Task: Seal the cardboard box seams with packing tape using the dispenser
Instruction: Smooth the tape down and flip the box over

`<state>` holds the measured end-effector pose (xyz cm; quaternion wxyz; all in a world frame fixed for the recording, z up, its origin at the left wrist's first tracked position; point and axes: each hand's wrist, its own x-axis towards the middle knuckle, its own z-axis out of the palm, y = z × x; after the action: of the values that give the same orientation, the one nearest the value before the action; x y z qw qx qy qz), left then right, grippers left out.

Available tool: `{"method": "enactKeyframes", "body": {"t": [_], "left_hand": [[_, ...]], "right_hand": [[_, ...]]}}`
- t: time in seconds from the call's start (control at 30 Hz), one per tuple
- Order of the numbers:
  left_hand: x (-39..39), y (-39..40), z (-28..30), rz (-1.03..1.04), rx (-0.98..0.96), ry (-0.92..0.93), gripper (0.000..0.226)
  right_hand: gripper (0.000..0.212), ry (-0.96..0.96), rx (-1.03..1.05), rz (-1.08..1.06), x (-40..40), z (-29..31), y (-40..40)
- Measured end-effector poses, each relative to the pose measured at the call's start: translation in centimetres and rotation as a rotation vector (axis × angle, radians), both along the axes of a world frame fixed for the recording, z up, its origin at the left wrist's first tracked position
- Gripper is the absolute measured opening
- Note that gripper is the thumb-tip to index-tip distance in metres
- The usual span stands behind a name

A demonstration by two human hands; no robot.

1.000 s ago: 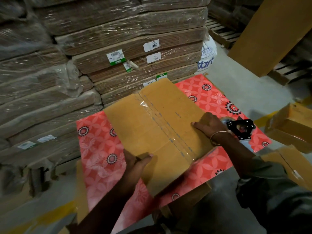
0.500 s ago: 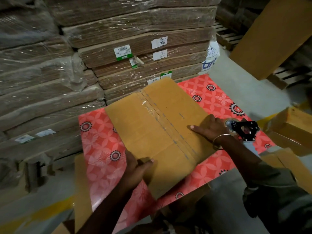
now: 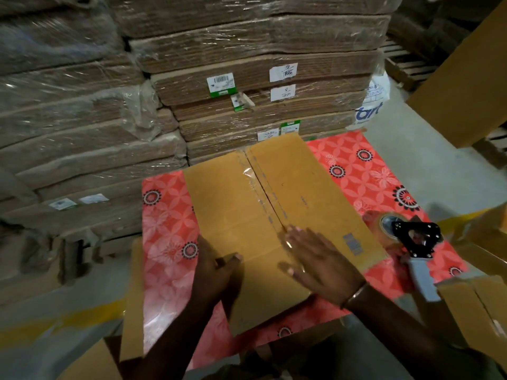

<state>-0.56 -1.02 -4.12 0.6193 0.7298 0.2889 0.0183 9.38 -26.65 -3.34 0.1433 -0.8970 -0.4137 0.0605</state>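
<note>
On the near end of the taped seam, straight fingers (image 3: 299, 237) of the right hand (image 3: 323, 261) lie flat on the cardboard box (image 3: 227, 212) — it has slid inward from the box's right edge. The left hand (image 3: 216, 272) grips the near-left flap edge, thumb on top (fingertips hidden underneath). The tape dispenser (image 3: 414, 242) lies on the red patterned table (image 3: 356, 174), just right of the box; its tape roll is partly obscured.
</note>
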Motion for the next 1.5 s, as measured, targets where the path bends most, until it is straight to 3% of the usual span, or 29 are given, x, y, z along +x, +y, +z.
{"method": "enactKeyframes", "body": {"t": [0.17,0.9,1.13,1.5], "left_hand": [[0.4,-0.8,0.2,0.061,0.058,-0.024,0.089],[1.8,-1.6,-1.1,0.183,-0.023,-0.143,0.089],[2.6,-1.0,-1.3,0.14,0.008,-0.148,0.093],[2.4,-1.1,-1.5,0.165,0.025,-0.145,0.095]], "right_hand": [[0.08,-0.005,-0.133,0.085,1.1,-1.4,1.0],[0.098,0.017,-0.265,0.018,20.9,-1.2,18.9],[0.093,0.016,-0.195,-0.03,23.6,-0.4,20.6],[0.083,0.169,-0.334,-0.068,27.9,1.3,22.8]]}}
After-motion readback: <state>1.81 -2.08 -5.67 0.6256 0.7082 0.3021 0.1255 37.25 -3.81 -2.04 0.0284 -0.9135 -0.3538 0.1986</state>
